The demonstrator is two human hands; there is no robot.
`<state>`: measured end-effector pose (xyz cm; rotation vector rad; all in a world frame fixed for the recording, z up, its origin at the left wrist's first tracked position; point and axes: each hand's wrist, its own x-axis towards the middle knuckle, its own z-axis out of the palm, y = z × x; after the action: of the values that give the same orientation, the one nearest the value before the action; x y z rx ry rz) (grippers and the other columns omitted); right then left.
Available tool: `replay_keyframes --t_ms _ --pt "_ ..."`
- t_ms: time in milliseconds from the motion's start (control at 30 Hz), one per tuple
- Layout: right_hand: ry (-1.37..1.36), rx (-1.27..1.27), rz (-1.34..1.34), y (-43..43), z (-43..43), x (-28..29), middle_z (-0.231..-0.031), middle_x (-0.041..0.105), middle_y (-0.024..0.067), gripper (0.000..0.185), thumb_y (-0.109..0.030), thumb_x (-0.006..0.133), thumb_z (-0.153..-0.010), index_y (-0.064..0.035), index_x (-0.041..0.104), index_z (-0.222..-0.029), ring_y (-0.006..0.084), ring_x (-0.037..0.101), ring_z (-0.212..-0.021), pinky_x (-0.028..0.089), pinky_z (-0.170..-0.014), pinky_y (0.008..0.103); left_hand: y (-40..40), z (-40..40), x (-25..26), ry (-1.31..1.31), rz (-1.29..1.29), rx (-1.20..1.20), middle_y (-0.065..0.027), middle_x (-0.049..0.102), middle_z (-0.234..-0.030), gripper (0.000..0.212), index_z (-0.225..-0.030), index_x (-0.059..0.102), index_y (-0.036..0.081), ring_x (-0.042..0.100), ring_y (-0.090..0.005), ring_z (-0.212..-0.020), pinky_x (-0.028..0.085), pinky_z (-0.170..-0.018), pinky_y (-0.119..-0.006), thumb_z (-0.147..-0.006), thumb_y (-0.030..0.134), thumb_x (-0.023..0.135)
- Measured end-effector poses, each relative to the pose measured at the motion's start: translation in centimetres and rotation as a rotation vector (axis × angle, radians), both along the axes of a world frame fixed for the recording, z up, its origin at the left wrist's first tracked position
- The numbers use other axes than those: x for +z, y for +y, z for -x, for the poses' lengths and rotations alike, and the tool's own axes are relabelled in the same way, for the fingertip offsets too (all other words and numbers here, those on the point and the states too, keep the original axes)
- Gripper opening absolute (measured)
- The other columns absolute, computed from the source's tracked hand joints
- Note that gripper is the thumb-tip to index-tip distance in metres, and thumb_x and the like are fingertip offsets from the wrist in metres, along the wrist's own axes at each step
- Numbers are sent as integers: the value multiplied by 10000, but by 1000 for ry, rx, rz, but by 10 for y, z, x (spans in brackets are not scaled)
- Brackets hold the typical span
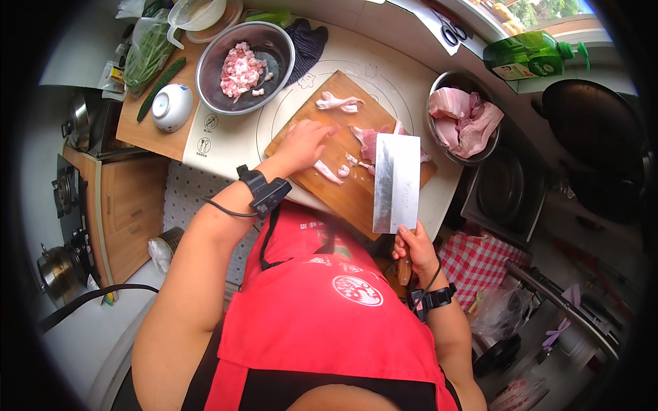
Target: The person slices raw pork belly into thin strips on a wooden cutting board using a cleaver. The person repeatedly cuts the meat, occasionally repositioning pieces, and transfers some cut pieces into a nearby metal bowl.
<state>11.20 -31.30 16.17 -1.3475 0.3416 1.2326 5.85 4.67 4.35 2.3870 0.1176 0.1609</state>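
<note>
My right hand (419,249) grips the wooden handle of a cleaver (396,182), whose broad blade lies over the right part of the wooden cutting board (308,110). My left hand (302,146) rests at the board's left part; whether anything is under its fingers is hidden. A pale strip of meat (339,103) lies beyond that hand, and another strip (328,172) lies nearer me. Reddish raw meat (367,139) is partly covered by the blade, with small scraps beside it. Diced meat (241,69) sits in a steel bowl (202,77) at the back left.
Large raw meat pieces (465,120) fill a metal bowl (431,123) at the right. An upside-down white bowl (172,108), a cucumber (160,90) and bagged green beans (149,54) stand left. A dark cloth (307,46) touches the steel bowl. A green detergent bottle (529,55) is back right.
</note>
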Motion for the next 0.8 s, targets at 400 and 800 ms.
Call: replay_keyframes --t_ms 400,800 --pt "-33 -20 28 -9 21 -5 -711 497 35 189 -122 583 -1006 -66 451 -1128 118 481 -508 486 -521 306 4 1 5 17 -164 -5 -86 591 -1003 167 -999 715 113 563 -301 -1002 472 -899 -400 -834 124 691" --pt "-40 -40 50 -12 27 -6 -709 507 39 167 -116 582 -1003 -59 457 -1096 122 491 -507 485 -514 307 23 9 -13 -56 -330 -87 -64 594 -877 49 -785 667 105 596 -278 -890 483 -783 -419 -823 134 655"
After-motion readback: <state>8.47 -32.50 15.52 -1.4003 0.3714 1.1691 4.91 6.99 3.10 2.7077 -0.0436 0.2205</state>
